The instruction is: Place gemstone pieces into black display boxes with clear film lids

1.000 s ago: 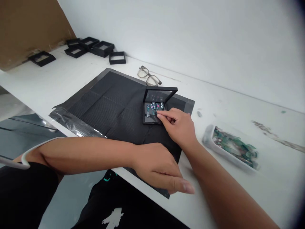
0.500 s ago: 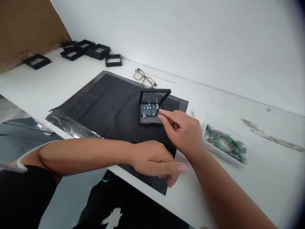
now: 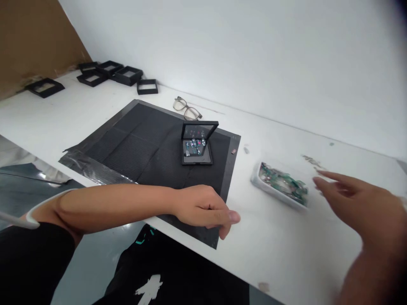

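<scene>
Display case (image 3: 199, 160): we find it lying with its lid (image 3: 200, 123) raised, on the black mat (image 3: 133, 135), toward the mat's three o'clock side. We take directions below from the case, with twelve at the top of our view. In its base we note a cluster of small decorated pieces (image 3: 193, 145), teal and clear with pink touches, grouped toward the lid; the same cluster shows again, faintly, in the lid's pane.

Our left hand (image 3: 205, 209) is at six o'clock, above the mat's near edge, fingers loosely curled and thumb extended. Its palm faces away, so we cannot tell whether it grips anything or touches the mat. Our right hand (image 3: 358, 207), blurred, lies between three and four o'clock, well apart from the left, thumb and forefinger slightly separated, just beyond a pale plastic container (image 3: 280, 197) of mixed green and clear pieces (image 3: 286, 182).

At three o'clock we record a pink chip (image 3: 233, 151) on the mat's border and a grey chip (image 3: 246, 150) on the tabletop (image 3: 263, 237). Eyeglasses (image 3: 187, 109) lie between eleven and twelve; black frames (image 3: 127, 75) are clustered at ten.
</scene>
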The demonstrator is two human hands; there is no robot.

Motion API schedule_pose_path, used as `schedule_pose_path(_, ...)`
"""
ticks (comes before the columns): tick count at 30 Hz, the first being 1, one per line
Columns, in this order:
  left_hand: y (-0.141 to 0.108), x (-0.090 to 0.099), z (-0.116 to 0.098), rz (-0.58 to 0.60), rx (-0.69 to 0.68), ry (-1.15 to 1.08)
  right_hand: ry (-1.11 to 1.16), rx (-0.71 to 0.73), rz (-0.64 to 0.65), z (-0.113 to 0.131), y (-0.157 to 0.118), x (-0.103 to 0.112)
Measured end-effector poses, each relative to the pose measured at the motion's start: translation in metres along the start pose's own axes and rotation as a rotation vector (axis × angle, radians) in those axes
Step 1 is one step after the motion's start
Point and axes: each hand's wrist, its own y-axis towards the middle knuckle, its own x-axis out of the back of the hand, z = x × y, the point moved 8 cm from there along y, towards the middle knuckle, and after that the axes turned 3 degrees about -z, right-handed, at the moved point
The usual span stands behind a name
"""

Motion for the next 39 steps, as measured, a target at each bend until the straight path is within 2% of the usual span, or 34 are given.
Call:
schedule_pose_path(1,0.000,-0.001,-0.001,-0.001,-0.019,-0.003,0.043,-0.133,0.046,0.001,-0.006,-0.006)
schedule_pose_path(2,0.001,-0.002,-0.003,-0.013,-0.051,0.001,0.084,-0.154,0.078,0.012,-0.012,-0.010)
schedule_pose_path(6,0.000,0.000,-0.019,-0.153,-0.251,0.125,0.231,-0.140,0.138,0.052,-0.032,-0.018)
schedule_pose_path(11,-0.005,-0.003,-0.039,-0.286,-0.514,0.355,0.392,-0.094,0.133,0.075,-0.043,-0.022)
schedule_pose_path(16,-0.018,0.012,-0.059,-0.631,-0.629,0.592,0.418,-0.019,0.136,0.088,-0.048,-0.020)
schedule_pose_path(17,-0.020,0.014,-0.061,-0.664,-0.636,0.634,0.430,-0.009,0.130,0.089,-0.048,-0.018)
schedule_pose_path(18,-0.020,0.013,-0.063,-0.658,-0.637,0.678,0.447,-0.003,0.130,0.089,-0.049,-0.016)
schedule_pose_path(20,-0.017,0.007,-0.063,-0.572,-0.631,0.761,0.456,0.011,0.188,0.091,-0.051,-0.017)
schedule_pose_path(24,-0.013,-0.004,-0.059,-0.402,-0.600,0.795,0.371,0.074,0.442,0.100,-0.060,-0.034)
schedule_pose_path(26,-0.011,-0.009,-0.056,-0.337,-0.589,0.796,0.346,0.104,0.457,0.103,-0.062,-0.035)
schedule_pose_path(29,-0.005,-0.013,-0.049,-0.243,-0.531,0.784,0.334,0.135,0.380,0.107,-0.061,-0.030)
schedule_pose_path(32,-0.002,-0.015,-0.042,-0.200,-0.483,0.761,0.315,0.166,0.284,0.110,-0.060,-0.019)
schedule_pose_path(37,0.000,-0.019,-0.039,-0.156,-0.443,0.851,0.342,0.342,0.042,0.134,-0.063,0.014)
schedule_pose_path(39,-0.001,-0.019,-0.039,-0.160,-0.437,0.879,0.422,0.379,-0.001,0.144,-0.068,0.025)
